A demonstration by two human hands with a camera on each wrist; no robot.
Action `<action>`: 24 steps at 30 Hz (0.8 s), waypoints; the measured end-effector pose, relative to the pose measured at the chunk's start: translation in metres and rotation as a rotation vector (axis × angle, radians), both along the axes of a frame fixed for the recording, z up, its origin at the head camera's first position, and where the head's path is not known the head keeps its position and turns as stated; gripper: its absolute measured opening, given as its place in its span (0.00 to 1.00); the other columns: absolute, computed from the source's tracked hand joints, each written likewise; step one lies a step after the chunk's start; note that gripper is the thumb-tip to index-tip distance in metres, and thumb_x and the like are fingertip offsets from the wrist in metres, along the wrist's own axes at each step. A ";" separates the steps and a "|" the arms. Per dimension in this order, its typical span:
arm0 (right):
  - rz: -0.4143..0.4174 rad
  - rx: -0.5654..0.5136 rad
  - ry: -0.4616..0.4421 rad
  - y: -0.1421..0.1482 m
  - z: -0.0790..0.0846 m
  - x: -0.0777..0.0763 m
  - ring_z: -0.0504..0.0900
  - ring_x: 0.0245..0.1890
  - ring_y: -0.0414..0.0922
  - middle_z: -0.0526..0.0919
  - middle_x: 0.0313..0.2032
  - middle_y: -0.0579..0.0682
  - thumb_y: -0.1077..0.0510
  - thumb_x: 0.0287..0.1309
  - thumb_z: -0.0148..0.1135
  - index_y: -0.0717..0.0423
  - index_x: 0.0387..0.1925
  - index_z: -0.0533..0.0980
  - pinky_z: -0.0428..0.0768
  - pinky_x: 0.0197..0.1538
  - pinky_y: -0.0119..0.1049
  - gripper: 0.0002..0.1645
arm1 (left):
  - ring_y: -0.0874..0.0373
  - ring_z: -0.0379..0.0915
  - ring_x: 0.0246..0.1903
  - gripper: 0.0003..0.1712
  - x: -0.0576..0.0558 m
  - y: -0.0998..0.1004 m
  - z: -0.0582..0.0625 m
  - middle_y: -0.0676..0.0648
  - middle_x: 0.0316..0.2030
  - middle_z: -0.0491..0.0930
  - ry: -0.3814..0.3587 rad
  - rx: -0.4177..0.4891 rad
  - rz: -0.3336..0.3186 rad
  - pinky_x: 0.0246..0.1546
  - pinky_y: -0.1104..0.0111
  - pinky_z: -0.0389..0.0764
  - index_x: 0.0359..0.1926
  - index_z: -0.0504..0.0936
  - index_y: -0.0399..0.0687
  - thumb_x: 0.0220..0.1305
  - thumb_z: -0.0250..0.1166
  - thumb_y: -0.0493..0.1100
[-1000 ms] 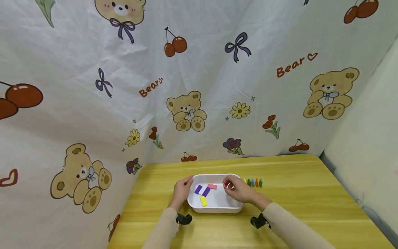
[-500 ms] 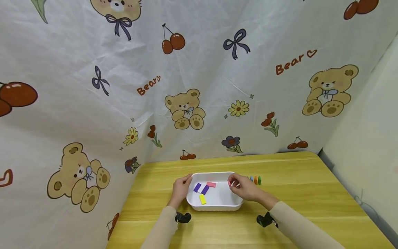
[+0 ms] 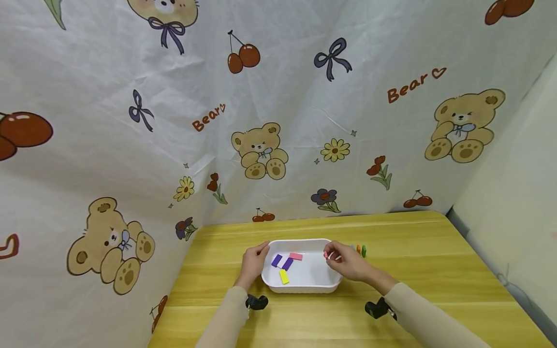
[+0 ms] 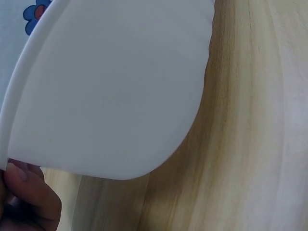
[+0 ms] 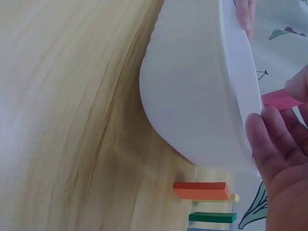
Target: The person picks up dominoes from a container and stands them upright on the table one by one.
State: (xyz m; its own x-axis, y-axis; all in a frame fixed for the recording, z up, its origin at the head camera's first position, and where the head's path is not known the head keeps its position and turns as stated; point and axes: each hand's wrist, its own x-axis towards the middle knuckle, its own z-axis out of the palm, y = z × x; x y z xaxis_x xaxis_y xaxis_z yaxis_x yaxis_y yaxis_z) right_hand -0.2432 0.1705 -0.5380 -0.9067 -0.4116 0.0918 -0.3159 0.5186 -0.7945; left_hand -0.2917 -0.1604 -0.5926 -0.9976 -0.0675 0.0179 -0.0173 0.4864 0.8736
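Observation:
A white plastic tub (image 3: 304, 289) stands on the table. My left hand (image 3: 253, 263) grips its left rim, thumb and curled fingers (image 4: 36, 195) showing at the edge in the left wrist view. Between the thumb and fingers of my right hand (image 3: 349, 263) is a pink domino (image 5: 280, 99), held at the tub's right rim. Inside the tub, toward the left, lie two purple dominoes (image 3: 287, 263) with a white one between them. A yellow domino (image 3: 284, 277) and another pink domino (image 3: 296, 256) lie near them.
Right of the tub, a short row of upright dominoes includes an orange one (image 3: 359, 249) and a green one (image 3: 364, 251), partly hidden behind my right hand. The wood-grain table (image 3: 417, 270) backs onto a bear-print cloth (image 3: 296, 193). A pale wall (image 3: 518, 203) rises at right.
My right hand has moved right, carrying the pink domino from above the tub's inside to its right rim, and covers more of the upright row. The left hand keeps its grip.

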 end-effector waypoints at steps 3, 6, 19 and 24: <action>-0.013 -0.009 -0.002 0.004 0.000 0.002 0.80 0.43 0.46 0.80 0.42 0.47 0.61 0.68 0.64 0.55 0.49 0.75 0.83 0.42 0.27 0.11 | 0.45 0.73 0.68 0.21 -0.001 0.000 -0.001 0.46 0.65 0.80 -0.004 0.005 -0.001 0.66 0.52 0.78 0.65 0.82 0.52 0.78 0.59 0.50; -0.020 -0.025 -0.007 0.009 0.000 0.003 0.80 0.44 0.46 0.80 0.43 0.49 0.62 0.68 0.64 0.57 0.50 0.75 0.83 0.42 0.27 0.11 | 0.46 0.73 0.68 0.20 0.000 0.000 0.000 0.47 0.65 0.80 -0.005 0.009 0.009 0.66 0.53 0.78 0.64 0.83 0.54 0.78 0.60 0.50; -0.090 -0.043 -0.067 0.026 0.000 0.006 0.80 0.44 0.46 0.81 0.44 0.51 0.64 0.68 0.64 0.57 0.50 0.75 0.85 0.44 0.30 0.11 | 0.46 0.74 0.68 0.20 0.000 0.002 0.005 0.46 0.65 0.80 -0.006 -0.005 0.006 0.66 0.52 0.78 0.65 0.82 0.51 0.78 0.59 0.49; -0.106 -0.043 -0.074 0.029 -0.002 0.006 0.80 0.44 0.48 0.81 0.44 0.51 0.64 0.68 0.64 0.57 0.50 0.75 0.85 0.45 0.32 0.11 | 0.45 0.73 0.68 0.20 0.000 0.002 0.005 0.46 0.65 0.80 -0.003 -0.006 0.011 0.66 0.52 0.78 0.65 0.82 0.50 0.78 0.59 0.49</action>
State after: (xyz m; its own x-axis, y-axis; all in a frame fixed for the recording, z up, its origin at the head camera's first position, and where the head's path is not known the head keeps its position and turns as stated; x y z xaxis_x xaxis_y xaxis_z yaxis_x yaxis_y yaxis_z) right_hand -0.2376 0.1994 -0.5396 -0.9498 -0.3105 0.0383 -0.2008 0.5110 -0.8358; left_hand -0.2915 -0.1589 -0.5874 -0.9968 -0.0782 0.0154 -0.0251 0.4917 0.8704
